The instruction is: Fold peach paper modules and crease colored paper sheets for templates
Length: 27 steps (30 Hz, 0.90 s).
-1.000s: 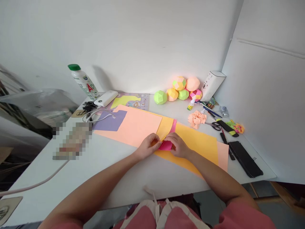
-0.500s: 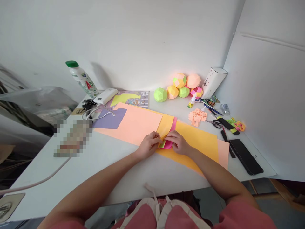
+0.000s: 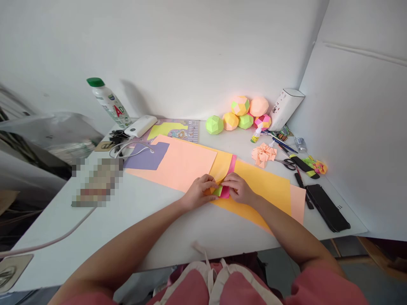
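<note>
White tabletop [image 3: 133, 203] bears the green paper [image 3: 218, 191], which sits beside pink paper [image 3: 225, 193] between the left hand [image 3: 200, 193] and right hand [image 3: 239, 189]. Their fingers curl close, but I cannot tell their grip; uneven pulling could crease the curled yellow sheet [image 3: 222, 164].

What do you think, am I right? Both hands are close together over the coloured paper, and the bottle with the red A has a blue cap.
Nearly! In the head view, the cap on the bottle with the red A is green, not blue. The left hand and right hand are close together over the coloured paper.
</note>
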Each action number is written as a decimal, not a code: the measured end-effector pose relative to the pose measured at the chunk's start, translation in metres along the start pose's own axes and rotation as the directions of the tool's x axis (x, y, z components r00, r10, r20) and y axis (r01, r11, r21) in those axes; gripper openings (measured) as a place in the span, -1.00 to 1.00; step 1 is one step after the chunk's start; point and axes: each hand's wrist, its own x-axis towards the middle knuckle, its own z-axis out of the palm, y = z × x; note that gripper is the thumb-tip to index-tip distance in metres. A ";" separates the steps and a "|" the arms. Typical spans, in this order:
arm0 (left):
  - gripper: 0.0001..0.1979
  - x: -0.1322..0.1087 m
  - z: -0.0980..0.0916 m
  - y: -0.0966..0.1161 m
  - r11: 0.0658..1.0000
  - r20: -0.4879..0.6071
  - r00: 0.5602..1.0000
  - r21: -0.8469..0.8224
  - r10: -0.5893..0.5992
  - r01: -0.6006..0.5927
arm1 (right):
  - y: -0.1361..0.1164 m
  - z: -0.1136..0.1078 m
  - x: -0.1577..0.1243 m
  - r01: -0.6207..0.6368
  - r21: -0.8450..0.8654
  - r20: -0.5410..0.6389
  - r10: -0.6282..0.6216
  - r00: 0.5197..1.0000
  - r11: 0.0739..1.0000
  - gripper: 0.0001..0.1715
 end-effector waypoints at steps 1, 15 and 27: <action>-0.75 0.000 0.000 0.000 1.000 0.000 1.000 0.002 0.000 0.000 | 0.000 0.000 0.000 -0.006 0.000 0.001 0.006 1.000 1.000 -0.59; -0.76 0.001 0.000 -0.002 1.000 0.005 1.000 -0.012 0.013 -0.013 | 0.002 0.002 -0.002 -0.068 -0.014 0.039 0.068 0.997 0.998 -0.87; -0.81 0.001 -0.002 0.001 0.998 0.002 1.000 -0.068 -0.006 0.006 | 0.003 0.001 -0.001 -0.050 -0.018 0.049 0.051 0.997 0.999 -0.87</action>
